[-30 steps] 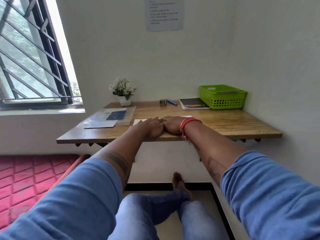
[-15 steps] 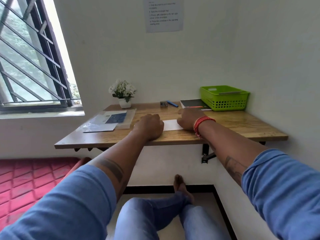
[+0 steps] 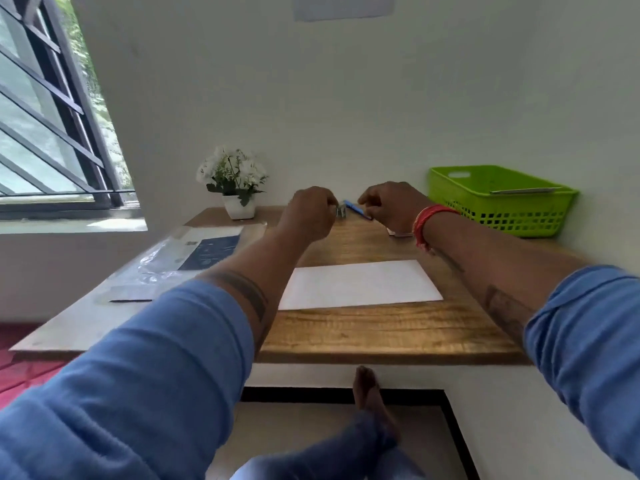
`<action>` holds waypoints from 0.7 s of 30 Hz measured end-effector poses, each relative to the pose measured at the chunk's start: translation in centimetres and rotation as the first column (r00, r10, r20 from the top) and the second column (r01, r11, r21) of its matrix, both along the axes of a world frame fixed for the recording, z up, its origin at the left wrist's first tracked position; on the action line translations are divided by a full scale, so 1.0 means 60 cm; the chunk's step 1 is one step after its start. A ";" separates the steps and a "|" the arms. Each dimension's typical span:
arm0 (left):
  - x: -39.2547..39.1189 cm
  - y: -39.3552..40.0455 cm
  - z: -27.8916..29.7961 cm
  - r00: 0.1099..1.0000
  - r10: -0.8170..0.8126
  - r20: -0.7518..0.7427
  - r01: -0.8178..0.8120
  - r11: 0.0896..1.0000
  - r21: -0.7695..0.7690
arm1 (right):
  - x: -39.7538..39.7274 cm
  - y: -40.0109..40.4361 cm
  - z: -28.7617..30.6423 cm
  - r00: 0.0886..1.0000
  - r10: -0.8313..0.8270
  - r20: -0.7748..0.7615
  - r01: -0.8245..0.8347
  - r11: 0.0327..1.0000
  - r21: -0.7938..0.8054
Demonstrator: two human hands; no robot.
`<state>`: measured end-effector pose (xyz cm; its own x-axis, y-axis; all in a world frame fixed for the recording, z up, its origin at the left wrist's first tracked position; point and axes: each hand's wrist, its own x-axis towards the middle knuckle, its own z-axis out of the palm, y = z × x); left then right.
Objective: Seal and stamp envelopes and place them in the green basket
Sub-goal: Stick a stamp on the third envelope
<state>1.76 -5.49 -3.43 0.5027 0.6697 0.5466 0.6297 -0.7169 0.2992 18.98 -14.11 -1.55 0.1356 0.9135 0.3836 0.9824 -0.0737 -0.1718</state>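
Where the barred window [image 3: 52, 116] meets the white wall, a wooden table [image 3: 381, 334] juts out from it. At the table's left lie plastic-wrapped sheets [image 3: 194, 252], one dark blue, print unreadable; a white flower pot [image 3: 239, 206] stands behind. Both hands are raised at the back edge: left hand [image 3: 308, 211] and right hand [image 3: 391, 206], fingers curled, flank a small metal object [image 3: 341, 211] and blue pen [image 3: 356, 209]; whether either grips anything cannot be told. A white envelope [image 3: 360, 284] lies flat mid-table. At the far right stands the green basket [image 3: 498, 199]. A wall notice [image 3: 343, 6] is cut off, illegible.
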 end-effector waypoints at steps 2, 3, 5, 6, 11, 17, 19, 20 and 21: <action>0.035 0.037 -0.013 0.999 0.008 -0.042 -0.009 1.000 -0.011 | 0.010 0.038 -0.011 1.000 -0.003 -0.018 0.003 1.000 -0.018; 0.051 0.053 -0.021 0.997 0.018 -0.070 -0.019 1.000 -0.019 | 0.012 0.059 -0.019 0.999 -0.014 -0.044 0.013 1.000 -0.023; 0.075 0.084 -0.038 0.991 0.041 -0.127 -0.046 0.998 -0.035 | 0.015 0.098 -0.043 0.994 -0.045 -0.099 0.042 0.999 -0.026; 0.084 0.099 -0.046 0.988 0.049 -0.144 -0.054 0.998 -0.034 | 0.017 0.114 -0.054 0.992 -0.060 -0.114 0.058 0.998 -0.019; 0.099 0.148 -0.063 0.997 0.073 -0.020 -0.075 0.994 -0.081 | 0.031 0.154 -0.069 0.966 -0.092 -0.241 0.103 0.994 0.033; 0.094 0.150 -0.064 0.992 0.086 0.095 -0.080 0.994 -0.073 | 0.025 0.152 -0.074 0.982 -0.061 -0.176 0.081 0.991 0.107; 0.091 0.147 -0.062 0.986 0.070 0.153 -0.057 0.995 -0.087 | 0.028 0.151 -0.073 0.986 -0.046 -0.163 0.072 0.985 0.155; 0.089 0.145 -0.060 0.982 0.056 0.178 -0.038 0.994 -0.105 | 0.030 0.150 -0.072 0.986 -0.035 -0.165 0.065 0.982 0.180; 0.087 0.144 -0.059 0.981 0.041 0.190 -0.018 0.992 -0.122 | 0.032 0.148 -0.072 0.985 -0.022 -0.170 0.056 0.978 0.202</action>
